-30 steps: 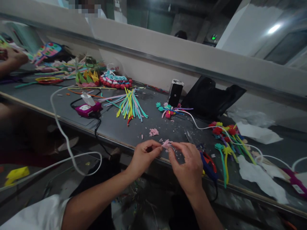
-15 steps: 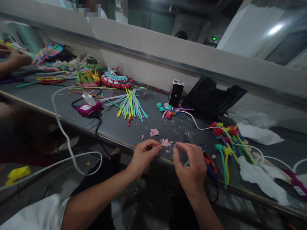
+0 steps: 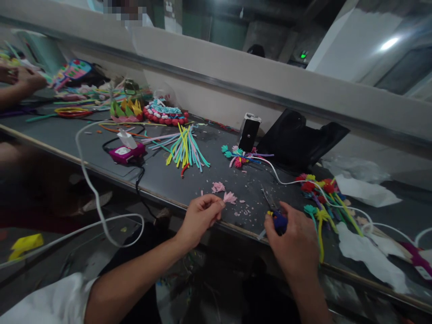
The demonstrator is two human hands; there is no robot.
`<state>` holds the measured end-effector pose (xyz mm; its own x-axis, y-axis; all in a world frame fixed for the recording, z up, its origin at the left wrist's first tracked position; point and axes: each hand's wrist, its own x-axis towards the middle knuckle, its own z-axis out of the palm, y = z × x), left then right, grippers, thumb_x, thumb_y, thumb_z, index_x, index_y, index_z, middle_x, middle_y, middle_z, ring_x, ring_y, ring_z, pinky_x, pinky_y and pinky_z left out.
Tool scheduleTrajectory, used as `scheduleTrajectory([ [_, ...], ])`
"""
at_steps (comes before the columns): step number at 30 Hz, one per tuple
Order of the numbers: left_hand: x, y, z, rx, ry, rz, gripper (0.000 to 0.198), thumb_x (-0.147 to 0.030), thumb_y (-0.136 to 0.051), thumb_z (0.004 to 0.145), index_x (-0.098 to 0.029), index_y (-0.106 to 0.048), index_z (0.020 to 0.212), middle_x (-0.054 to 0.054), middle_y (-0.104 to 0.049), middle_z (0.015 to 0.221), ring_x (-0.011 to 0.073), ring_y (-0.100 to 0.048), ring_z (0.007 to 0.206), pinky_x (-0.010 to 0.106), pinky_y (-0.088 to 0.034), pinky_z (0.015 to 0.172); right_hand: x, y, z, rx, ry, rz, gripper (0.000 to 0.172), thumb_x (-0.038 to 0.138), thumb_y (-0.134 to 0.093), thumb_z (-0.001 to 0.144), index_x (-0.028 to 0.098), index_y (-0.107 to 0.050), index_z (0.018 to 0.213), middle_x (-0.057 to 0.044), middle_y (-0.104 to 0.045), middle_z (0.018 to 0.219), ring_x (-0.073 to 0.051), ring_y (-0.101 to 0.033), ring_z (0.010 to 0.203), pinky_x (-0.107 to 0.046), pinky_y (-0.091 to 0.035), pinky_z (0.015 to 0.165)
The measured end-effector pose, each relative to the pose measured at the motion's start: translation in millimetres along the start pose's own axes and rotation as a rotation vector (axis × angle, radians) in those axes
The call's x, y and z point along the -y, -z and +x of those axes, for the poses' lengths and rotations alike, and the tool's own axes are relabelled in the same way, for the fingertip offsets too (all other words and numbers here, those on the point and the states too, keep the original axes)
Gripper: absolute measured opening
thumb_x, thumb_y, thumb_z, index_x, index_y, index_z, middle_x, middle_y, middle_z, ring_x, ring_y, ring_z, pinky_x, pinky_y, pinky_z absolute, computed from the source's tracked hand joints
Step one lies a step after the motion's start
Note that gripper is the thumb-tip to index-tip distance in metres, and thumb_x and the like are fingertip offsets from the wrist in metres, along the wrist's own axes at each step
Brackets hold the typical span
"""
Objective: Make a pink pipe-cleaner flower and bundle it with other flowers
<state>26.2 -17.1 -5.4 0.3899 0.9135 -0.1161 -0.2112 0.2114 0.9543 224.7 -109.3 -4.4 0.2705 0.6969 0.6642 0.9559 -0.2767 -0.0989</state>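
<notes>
My left hand (image 3: pixel 204 216) is closed in a pinch at the table's front edge. Between its thumb and forefinger is the base of a small pink fuzzy flower (image 3: pixel 230 198), its petals fanned to the right. My right hand (image 3: pixel 293 238) curls round a blue glue gun (image 3: pixel 279 222) with a yellow tip, low over the table's edge; my palm and fingers hide much of it. Just beyond lie thin metal blades (image 3: pixel 268 196), perhaps scissors, whose handles I cannot see. A second pink fuzzy piece (image 3: pixel 218 187) rests behind the flower, among pale pink clippings (image 3: pixel 243 211).
Yellow, teal and lilac pipe cleaners (image 3: pixel 189 150) fan out at centre. Finished fuzzy flowers (image 3: pixel 322 213) lie to the right beside white paper (image 3: pixel 369 254). A white cable (image 3: pixel 283 181) crosses the table. A purple power strip (image 3: pixel 126 154) sits left. A co-worker's hands (image 3: pixel 25 81) show far left.
My right hand has moved right and taken hold of the glue gun. My left hand has shifted slightly left, and the pink flower in it now stands tilted up.
</notes>
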Motion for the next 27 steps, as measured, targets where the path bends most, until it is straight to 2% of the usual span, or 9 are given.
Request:
scheduleTrajectory([
  [5,-2,0.2,1,0.0,0.021,-0.042,0.02,-0.033,-0.067,0.074,-0.016,-0.058,0.068,-0.007,-0.046,0.048,0.0034,-0.029,0.04,0.019,-0.017,0.04,-25,4,-11,0.188,-0.091,-0.135,0.069,0.059,-0.061,0.076,0.01,-0.054,0.124,-0.019,-0.066,0.109,-0.037,-0.059,0.096,-0.045,-0.046,0.08],
  [8,-1,1.3,2,0.023,0.032,-0.072,0.02,-0.033,-0.067,0.073,-0.016,-0.058,0.067,-0.007,-0.043,0.048,0.0035,-0.027,0.041,0.019,-0.015,0.04,-38,1,-18,0.297,-0.116,-0.187,0.076,0.065,-0.06,0.074,0.01,-0.052,0.126,-0.019,-0.067,0.108,-0.038,-0.061,0.096,-0.045,-0.046,0.077],
  [15,-2,0.7,2,0.053,0.049,-0.11,0.019,-0.029,-0.066,0.074,-0.016,-0.056,0.064,-0.008,-0.035,0.047,0.0036,-0.022,0.041,0.021,-0.012,0.041,-60,-17,-30,0.352,0.011,-0.16,0.056,0.053,-0.052,0.083,0.009,-0.056,0.118,-0.02,-0.065,0.106,-0.034,-0.06,0.099,-0.043,-0.046,0.083],
  [23,2,2.0,2,0.083,0.057,-0.103,0.018,-0.027,-0.064,0.078,-0.017,-0.055,0.065,-0.008,-0.032,0.048,0.0045,-0.02,0.043,0.022,-0.012,0.041,-71,-24,-24,0.398,-0.046,-0.174,0.059,0.058,-0.053,0.081,0.009,-0.061,0.113,-0.018,-0.065,0.097,-0.034,-0.06,0.095,-0.044,-0.045,0.081],
  [27,1,1.6,2,0.076,0.055,-0.096,0.019,-0.027,-0.064,0.077,-0.016,-0.055,0.065,-0.008,-0.032,0.049,0.0042,-0.02,0.043,0.021,-0.012,0.042,-72,-29,-24,0.427,-0.098,-0.062,0.043,0.042,-0.053,0.081,0.01,-0.061,0.11,-0.017,-0.067,0.1,-0.031,-0.062,0.093,-0.041,-0.046,0.081],
])
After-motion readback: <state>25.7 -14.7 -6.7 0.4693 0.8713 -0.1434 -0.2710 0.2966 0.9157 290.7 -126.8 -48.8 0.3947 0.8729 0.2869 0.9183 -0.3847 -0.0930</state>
